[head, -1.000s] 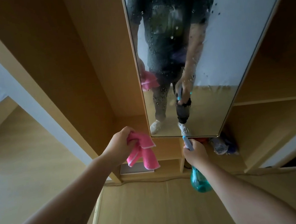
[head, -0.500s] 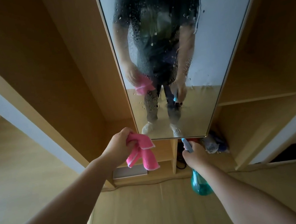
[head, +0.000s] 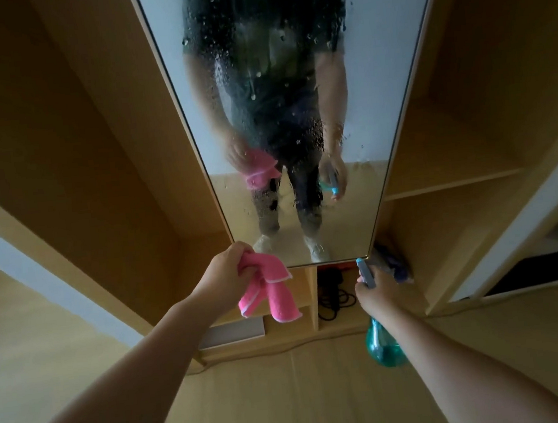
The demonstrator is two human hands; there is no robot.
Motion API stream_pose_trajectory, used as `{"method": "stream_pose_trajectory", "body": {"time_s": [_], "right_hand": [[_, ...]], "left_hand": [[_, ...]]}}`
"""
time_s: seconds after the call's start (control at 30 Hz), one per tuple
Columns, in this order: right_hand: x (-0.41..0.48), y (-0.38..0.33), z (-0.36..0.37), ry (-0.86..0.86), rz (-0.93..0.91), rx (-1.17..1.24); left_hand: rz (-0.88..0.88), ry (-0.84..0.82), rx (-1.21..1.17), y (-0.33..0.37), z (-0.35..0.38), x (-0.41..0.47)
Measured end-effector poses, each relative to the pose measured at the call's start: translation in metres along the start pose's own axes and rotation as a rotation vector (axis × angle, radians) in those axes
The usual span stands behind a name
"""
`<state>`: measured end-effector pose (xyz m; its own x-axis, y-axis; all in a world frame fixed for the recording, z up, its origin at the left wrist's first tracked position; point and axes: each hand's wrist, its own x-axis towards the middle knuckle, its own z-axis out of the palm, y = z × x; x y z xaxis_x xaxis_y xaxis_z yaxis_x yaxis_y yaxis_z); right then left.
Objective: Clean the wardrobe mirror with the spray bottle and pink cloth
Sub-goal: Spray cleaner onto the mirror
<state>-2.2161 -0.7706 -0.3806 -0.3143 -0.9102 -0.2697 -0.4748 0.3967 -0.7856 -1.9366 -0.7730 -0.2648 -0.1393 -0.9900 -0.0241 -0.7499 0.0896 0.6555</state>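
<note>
Wooden wardrobe (head: 93,162) shelves flank the mirror (head: 375,63), its glass beaded with droplets. My left hand (head: 224,279) has its fingers curled tight round the bunched cloth (head: 272,294), just below the mirror's bottom edge. My right hand (head: 379,290) grips the bottle (head: 383,345) by its neck, nozzle up near the mirror's lower right corner.

The mirror (head: 379,97) above both hands runs off the top edge. The right hand (head: 379,290) hides the spray bottle (head: 383,345) at its neck. Just beyond that hand, a dark bluish bundle (head: 395,264) is too blurred to identify. The left hand (head: 225,275) covers the top of the pink cloth (head: 272,294).
</note>
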Motion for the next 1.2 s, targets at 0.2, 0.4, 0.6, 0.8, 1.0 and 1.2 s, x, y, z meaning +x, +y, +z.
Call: {"method": "stream_pose_trajectory", "body": {"time_s": [0.2, 0.4, 0.6, 0.8, 1.0, 1.2], "right_hand": [[-0.003, -0.001, -0.003, 0.029, 0.005, 0.007], [-0.005, -0.007, -0.029, 0.033, -0.032, 0.066], [-0.011, -0.043, -0.088, 0.068, -0.246, 0.288], [-0.013, -0.092, -0.140, 0.086, -0.410, 0.357], [-0.003, -0.129, -0.202, -0.017, -0.657, 0.399], [0.011, -0.133, -0.247, -0.110, -0.749, 0.411]], "left_hand": [[0.018, -0.008, 0.001, 0.000, 0.003, 0.008], [0.097, -0.058, 0.028, 0.014, 0.008, 0.018], [0.171, -0.167, -0.045, 0.070, 0.027, 0.036], [0.382, -0.185, -0.024, 0.139, 0.048, 0.036], [0.320, -0.177, -0.025, 0.199, 0.078, 0.048], [0.342, -0.260, -0.017, 0.245, 0.107, 0.059]]}}
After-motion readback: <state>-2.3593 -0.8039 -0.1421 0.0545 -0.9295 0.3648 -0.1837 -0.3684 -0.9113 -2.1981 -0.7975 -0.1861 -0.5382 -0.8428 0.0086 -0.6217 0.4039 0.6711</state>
